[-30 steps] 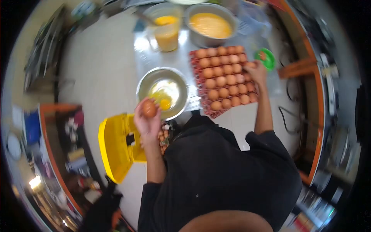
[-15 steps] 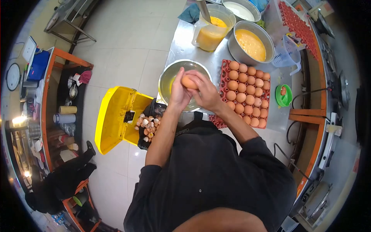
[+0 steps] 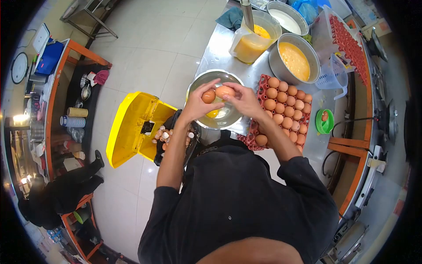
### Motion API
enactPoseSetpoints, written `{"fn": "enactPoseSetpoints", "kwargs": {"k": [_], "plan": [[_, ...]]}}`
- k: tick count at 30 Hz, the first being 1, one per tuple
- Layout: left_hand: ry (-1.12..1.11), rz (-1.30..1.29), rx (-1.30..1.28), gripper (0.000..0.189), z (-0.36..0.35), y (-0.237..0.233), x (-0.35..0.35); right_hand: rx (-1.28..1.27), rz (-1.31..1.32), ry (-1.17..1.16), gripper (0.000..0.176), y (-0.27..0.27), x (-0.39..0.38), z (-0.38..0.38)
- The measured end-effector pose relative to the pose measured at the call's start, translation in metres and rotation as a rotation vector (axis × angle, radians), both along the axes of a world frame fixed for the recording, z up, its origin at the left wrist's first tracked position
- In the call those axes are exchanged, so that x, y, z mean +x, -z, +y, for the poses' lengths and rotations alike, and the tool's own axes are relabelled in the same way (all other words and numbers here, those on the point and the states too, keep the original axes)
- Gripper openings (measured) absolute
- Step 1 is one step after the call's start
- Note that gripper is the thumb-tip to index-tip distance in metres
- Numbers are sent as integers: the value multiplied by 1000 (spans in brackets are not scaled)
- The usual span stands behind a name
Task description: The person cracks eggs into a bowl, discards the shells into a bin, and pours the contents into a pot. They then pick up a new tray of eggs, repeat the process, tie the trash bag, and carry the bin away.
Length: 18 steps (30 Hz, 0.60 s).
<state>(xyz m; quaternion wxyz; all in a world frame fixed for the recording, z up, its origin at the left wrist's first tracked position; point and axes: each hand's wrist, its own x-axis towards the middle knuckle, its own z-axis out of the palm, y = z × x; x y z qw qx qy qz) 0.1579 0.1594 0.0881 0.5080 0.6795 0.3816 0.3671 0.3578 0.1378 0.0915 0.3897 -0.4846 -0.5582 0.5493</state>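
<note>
My left hand (image 3: 198, 105) holds a brown eggshell half (image 3: 209, 96) between thumb and fingers. Close beside it, my right hand (image 3: 243, 100) grips the other, lighter eggshell half (image 3: 225, 92) by its fingertips. Both hands are over a metal bowl (image 3: 199, 79). A yellow yolk (image 3: 212, 114) shows inside it, below the shells. Just right of my right forearm, a red egg tray (image 3: 251, 141) carries rows of brown eggs (image 3: 280, 96).
A yellow bin (image 3: 127, 132) with broken shells (image 3: 165, 135) stands at left. Behind the bowl are a jug of beaten egg (image 3: 250, 44), a pan of egg mixture (image 3: 274, 66) and a plastic measuring jug (image 3: 332, 75). A green basket (image 3: 324, 125) sits at right. Another person (image 3: 66, 193) is at lower left.
My hands have drawn slightly apart, and the single egg between them now appears as two pieces, one in each hand. The view has shifted a little.
</note>
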Motion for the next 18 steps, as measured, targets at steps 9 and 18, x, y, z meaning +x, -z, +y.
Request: {"fn": "enactPoseSetpoints", "kwargs": {"k": [9,18], "plan": [[-34,529,146,41,18,-18,-20,216,-779,-462,45,-33,7,37],[74,-576,-711,20,-15,39,-40,376,-308,-266,44,-40,-22,29]]}}
